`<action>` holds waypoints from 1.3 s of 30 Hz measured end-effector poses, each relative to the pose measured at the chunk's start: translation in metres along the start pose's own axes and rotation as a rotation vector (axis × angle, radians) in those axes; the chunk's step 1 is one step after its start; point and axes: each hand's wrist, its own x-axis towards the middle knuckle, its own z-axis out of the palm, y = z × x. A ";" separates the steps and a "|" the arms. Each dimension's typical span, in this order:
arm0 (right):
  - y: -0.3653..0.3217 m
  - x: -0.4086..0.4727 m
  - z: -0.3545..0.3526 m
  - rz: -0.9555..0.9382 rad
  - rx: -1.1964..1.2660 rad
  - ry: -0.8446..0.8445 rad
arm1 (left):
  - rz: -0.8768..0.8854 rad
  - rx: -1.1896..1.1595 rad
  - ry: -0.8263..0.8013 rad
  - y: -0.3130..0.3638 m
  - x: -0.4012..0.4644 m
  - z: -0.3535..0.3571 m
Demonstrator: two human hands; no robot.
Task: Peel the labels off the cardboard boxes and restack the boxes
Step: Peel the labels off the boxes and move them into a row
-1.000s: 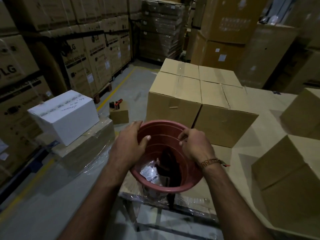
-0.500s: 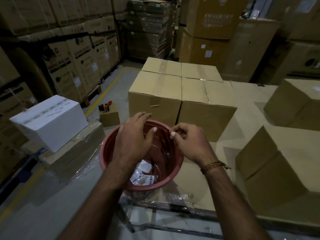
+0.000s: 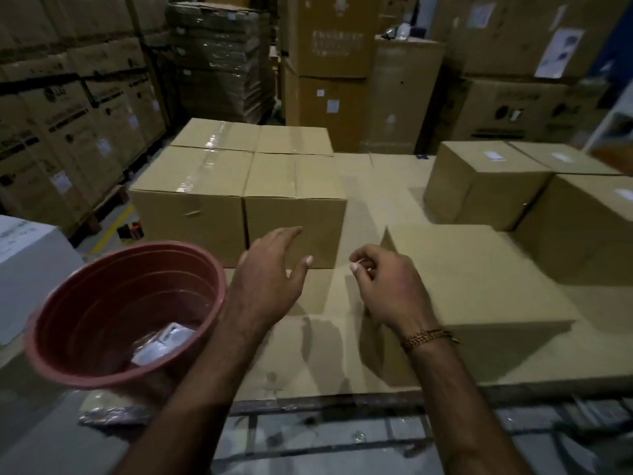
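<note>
Four boxes (image 3: 294, 214) stood bare beyond the bucket (image 3: 126, 313); peeled labels (image 3: 161, 344) lay inside it. Right of it, the left hand (image 3: 270, 272) hung open, the right hand (image 3: 387, 289) pinched, contents unclear. Labelled boxes (image 3: 486, 180) farther right remained, I judged.

Two hands were in view, the left hand (image 3: 270, 269) and the right hand (image 3: 387, 286). One red bucket (image 3: 102, 337) stood left. Four taped boxes (image 3: 294, 214) sat grouped together.

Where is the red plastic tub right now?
In the head view the red plastic tub sits lower left, just left of the left hand, in front of the white box, with peeled labels inside.
</note>
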 end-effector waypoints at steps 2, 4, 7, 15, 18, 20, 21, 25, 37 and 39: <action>0.030 -0.005 -0.022 0.015 -0.207 0.016 | -0.013 -0.010 -0.022 0.025 -0.001 0.020; 0.056 -0.011 -0.038 0.069 -0.435 -0.024 | -0.033 -0.024 -0.040 0.048 -0.003 0.039; 0.085 -0.019 -0.051 0.204 -0.608 -0.125 | -0.070 -0.052 -0.061 0.073 -0.003 0.067; 0.107 -0.030 -0.061 0.276 -0.573 -0.272 | -0.243 -0.082 -0.085 0.100 0.003 0.109; 0.116 -0.018 -0.068 0.217 -0.587 -0.298 | -0.252 -0.097 -0.091 0.099 0.010 0.117; 0.127 -0.007 -0.077 0.174 -0.574 -0.345 | -0.251 -0.110 -0.102 0.100 0.016 0.123; 0.135 -0.001 -0.085 0.152 -0.555 -0.363 | -0.248 -0.118 -0.114 0.100 0.021 0.127; 0.176 0.019 -0.118 0.097 -0.377 -0.368 | -0.194 -0.139 -0.179 0.104 0.043 0.148; 0.274 0.002 -0.135 0.446 -0.038 0.137 | -0.094 -0.193 -0.446 0.106 0.082 0.248; 0.288 0.002 -0.130 0.487 0.150 0.099 | -0.096 -0.230 -0.507 0.105 0.081 0.261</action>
